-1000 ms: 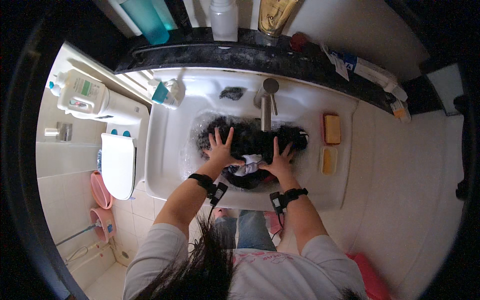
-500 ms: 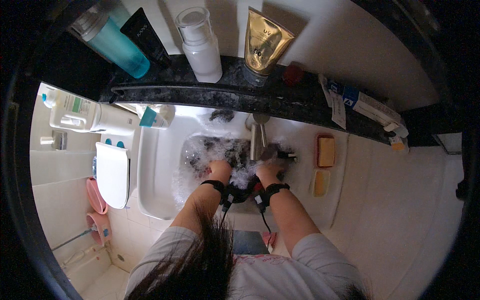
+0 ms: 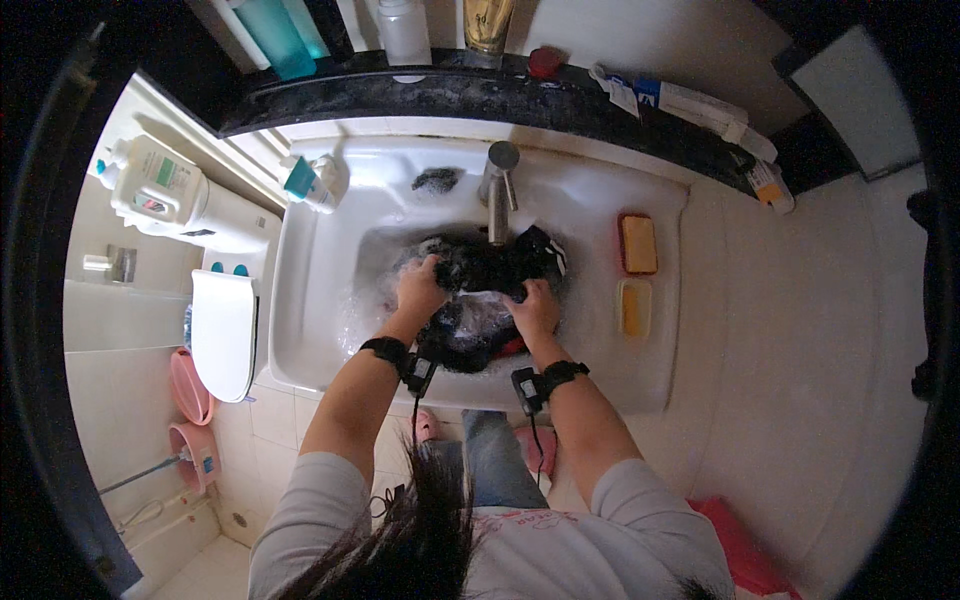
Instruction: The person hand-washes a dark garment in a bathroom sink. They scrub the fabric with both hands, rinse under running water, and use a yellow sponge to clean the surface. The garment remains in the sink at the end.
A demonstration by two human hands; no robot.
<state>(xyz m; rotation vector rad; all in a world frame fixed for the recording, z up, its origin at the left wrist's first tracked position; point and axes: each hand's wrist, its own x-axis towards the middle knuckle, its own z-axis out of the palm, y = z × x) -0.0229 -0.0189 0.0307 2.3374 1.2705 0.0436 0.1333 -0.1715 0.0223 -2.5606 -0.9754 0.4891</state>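
Head view: left hand (image 3: 421,290) and right hand (image 3: 535,309) reach forward, fingers (image 3: 430,264) curled into wet black cloth (image 3: 475,264).

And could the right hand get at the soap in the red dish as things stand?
Likely yes: the right hand is at the dark wet cloth, and nothing seems to stand between it and the soap on the sink.

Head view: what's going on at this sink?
A person's left hand and right hand are both on a dark bundle of cloth in the white sink, with suds around it. Whether they grip it firmly is hard to tell. The faucet stands just behind the cloth.
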